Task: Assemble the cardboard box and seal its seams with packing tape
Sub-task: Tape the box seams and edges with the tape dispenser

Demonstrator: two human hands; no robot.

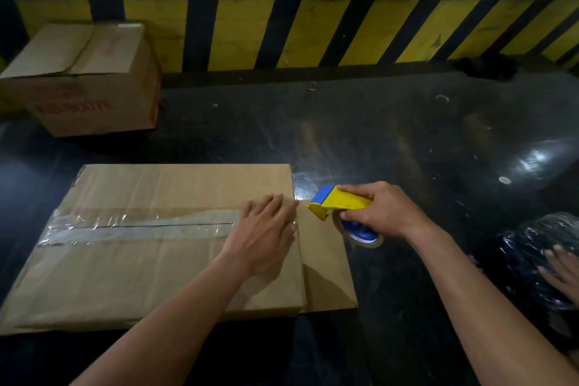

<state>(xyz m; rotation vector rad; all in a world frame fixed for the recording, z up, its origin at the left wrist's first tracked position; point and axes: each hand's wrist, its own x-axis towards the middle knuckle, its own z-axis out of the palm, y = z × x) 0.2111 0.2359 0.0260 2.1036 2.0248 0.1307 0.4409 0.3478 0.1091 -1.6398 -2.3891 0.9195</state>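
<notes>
cardboard box [150, 263] flat on floor [407, 135], clear tape along centre seam. left hand [266, 230] open, pressing tape end at box edge. right hand [380, 210] clamped on tape dispenser [340, 201] just past edge. risk: ragged tear or tape lifting if press slackens.

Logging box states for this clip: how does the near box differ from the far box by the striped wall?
The near box has clear tape along its centre seam; the far box shows none, one flap slightly lifted. The near box is plain on the faces shown; the far box carries red print. The left hand presses the near box; nothing touches the far one. Both are brown cardboard.
</notes>
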